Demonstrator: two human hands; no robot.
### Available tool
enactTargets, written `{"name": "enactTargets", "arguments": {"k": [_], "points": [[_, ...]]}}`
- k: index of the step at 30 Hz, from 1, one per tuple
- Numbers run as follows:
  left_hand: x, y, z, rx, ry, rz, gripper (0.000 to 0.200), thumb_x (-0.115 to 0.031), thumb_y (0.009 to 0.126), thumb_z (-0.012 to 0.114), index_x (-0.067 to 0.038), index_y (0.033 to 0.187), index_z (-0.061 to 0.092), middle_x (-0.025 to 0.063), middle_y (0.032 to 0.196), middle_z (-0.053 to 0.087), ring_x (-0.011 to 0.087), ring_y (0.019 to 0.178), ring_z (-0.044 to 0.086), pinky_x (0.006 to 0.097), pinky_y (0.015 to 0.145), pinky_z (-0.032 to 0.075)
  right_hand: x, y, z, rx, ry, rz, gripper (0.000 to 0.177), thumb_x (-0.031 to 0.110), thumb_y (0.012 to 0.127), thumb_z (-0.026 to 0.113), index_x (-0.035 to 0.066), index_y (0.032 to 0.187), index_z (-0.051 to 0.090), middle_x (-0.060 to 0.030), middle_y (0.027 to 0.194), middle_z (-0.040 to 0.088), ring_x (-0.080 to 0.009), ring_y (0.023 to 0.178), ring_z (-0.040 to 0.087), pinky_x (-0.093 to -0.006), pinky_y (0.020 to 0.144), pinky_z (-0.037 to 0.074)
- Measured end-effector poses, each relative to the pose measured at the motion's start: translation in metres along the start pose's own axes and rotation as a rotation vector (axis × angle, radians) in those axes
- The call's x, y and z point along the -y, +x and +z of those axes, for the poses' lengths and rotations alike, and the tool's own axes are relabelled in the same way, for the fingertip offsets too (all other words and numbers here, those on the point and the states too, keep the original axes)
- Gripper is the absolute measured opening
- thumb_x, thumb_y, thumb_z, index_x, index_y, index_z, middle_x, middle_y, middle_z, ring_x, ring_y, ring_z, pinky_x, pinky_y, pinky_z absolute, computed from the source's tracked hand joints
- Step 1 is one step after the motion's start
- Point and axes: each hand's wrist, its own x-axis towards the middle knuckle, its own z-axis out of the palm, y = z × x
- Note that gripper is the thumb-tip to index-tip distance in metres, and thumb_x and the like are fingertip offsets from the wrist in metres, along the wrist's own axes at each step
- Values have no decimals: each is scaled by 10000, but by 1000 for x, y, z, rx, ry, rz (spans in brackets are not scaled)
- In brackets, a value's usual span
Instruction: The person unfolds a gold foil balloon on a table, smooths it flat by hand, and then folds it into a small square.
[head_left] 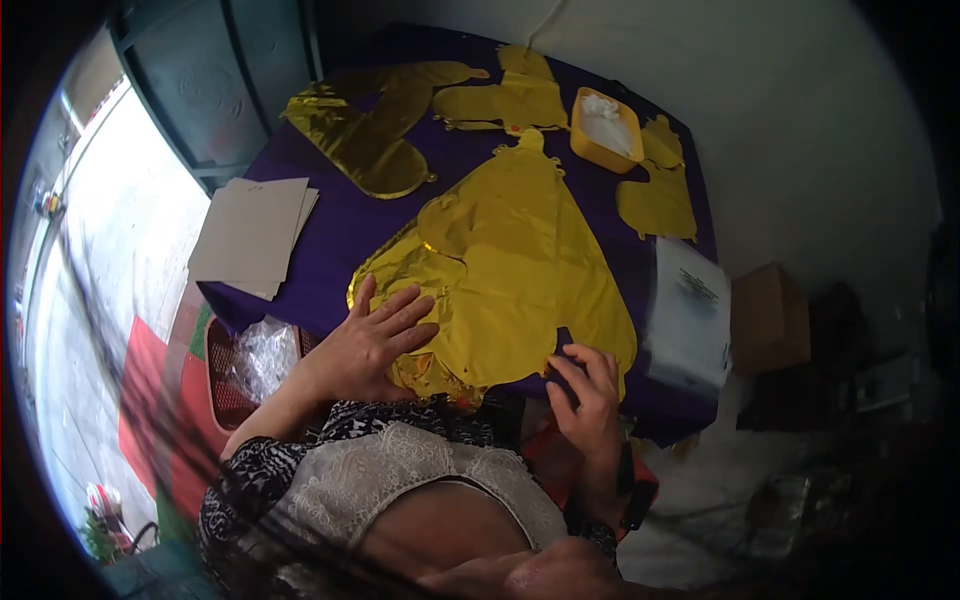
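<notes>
A large gold foil balloon [530, 250], uninflated, lies flat before me on the purple-covered table. Its left part is shiny and creased, and a narrow tab sticks out at its far end. My left hand [372, 340] rests on its near left side, fingers spread over the foil. At the near right edge, by a notch, is my right hand [588, 393]. Its fingers are bent, with thumb and forefinger apart, and the fingertips touch or nearly touch the foil edge. Farther back lie a shiny gold foil balloon [375, 135] and a stack of flat gold foil balloons [515, 100].
A yellow tub [606, 135] with white contents stands at the back right, beside more gold foil [660, 195]. Grey cardboard sheets [250, 235] lie left; a clear plastic packet [688, 310] lies right. Below the left edge, a basket [230, 375] holds clear plastic. A cardboard box [770, 318] is rightward.
</notes>
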Motion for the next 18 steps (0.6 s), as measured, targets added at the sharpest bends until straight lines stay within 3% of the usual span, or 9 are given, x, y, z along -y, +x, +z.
{"name": "enactTargets", "arguments": {"k": [2,9,18], "points": [[0,1,0,2,-6,-5,904,-404,663,886,-67,1435,557,179,1592,420,346,1531,313,714,1216,111,1,12,-5,-1,-27,-26,337,75,782,756,12,1112,730,-161,1233,629,-365,1098,591,-456,940,485],[1,3,5,-11,-38,-15,905,-380,639,913,-73,1418,571,178,1593,423,353,1532,314,713,1222,91,8,63,21,209,-88,-223,413,88,906,697,-13,1302,632,-232,1447,530,-398,1360,500,-492,1105,436],[3,4,9,-14,-12,6,893,-438,673,873,-63,1422,564,169,1602,403,342,1535,305,717,1215,120,-8,69,51,372,-228,-266,575,199,904,728,-8,1405,535,-274,1512,441,-432,1431,398,-525,1154,371]]}}
